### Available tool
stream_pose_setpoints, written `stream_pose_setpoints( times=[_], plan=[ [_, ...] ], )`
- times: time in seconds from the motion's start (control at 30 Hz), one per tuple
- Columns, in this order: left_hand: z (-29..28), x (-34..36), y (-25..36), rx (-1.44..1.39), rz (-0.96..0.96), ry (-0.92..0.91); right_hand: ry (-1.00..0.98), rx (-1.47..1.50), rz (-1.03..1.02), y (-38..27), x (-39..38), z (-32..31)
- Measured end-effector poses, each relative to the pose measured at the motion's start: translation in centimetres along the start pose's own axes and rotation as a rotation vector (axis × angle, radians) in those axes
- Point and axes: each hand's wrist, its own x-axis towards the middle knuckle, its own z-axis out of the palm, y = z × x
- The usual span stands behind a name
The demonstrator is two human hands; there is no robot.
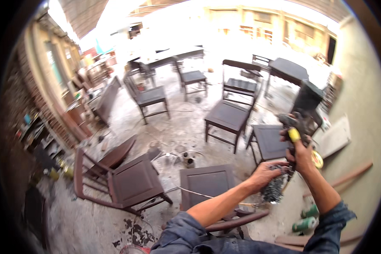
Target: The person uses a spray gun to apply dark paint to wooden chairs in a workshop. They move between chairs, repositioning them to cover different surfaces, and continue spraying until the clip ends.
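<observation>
My right hand [302, 154] is raised at the right, with its fingers wrapped round a dark hand tool [299, 122] that has a yellow part. Blur hides the tool's exact kind. Just below and to the left, my left hand [266, 175] is closed on a grey, shaggy bundle [273, 191]; I cannot tell whether it is wool or cloth. A thin pale hose [194, 191] runs across a dark wooden chair [207, 180] toward this bundle. Behind my hands stands another dark chair [269, 142], its seat partly covered by them.
Several dark chairs stand about, one tilted chair [135, 184] at the left and an upright chair [228, 114] ahead. Small cans [188, 161] sit on the stained floor [182, 131]. Green bottles [305, 223] and wooden boards [351, 175] lie by the right wall [364, 93].
</observation>
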Motion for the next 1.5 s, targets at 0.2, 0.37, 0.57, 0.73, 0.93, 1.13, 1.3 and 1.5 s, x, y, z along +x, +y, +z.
stream_pose_setpoints(
  times=[0.2,0.37,0.57,0.73,0.93,1.13,1.3,1.5],
  plan=[
    [-0.1,3.4,-6.0,-0.117,-0.196,0.130,-0.082,0.161,0.109,6.7,0.8,-4.6],
    [0.4,8.8,-9.5,0.004,-0.187,0.253,-0.181,0.191,0.065,10.7,4.2,-10.4],
    [1.2,12.8,-11.4,0.009,-0.228,0.331,-0.294,0.196,0.096,14.1,6.3,-14.7],
    [2.0,12.4,-10.9,0.314,-0.129,0.425,-0.394,0.145,0.072,15.5,7.5,-15.5],
    [-1.4,1.5,-1.9,0.576,-0.220,0.766,-0.416,0.263,0.149,14.2,7.5,-17.1],
    [-3.3,-9.3,-0.5,0.667,-0.154,1.019,-0.386,0.227,0.121,13.9,6.8,-16.3],
    [-2.6,-11.3,-3.1,0.442,-0.140,1.216,-0.371,0.195,0.136,13.7,6.3,-16.8],
    [0.6,-14.4,-4.1,0.825,-0.141,1.456,-0.522,0.029,-0.028,16.6,8.0,-14.8]
  ],
)
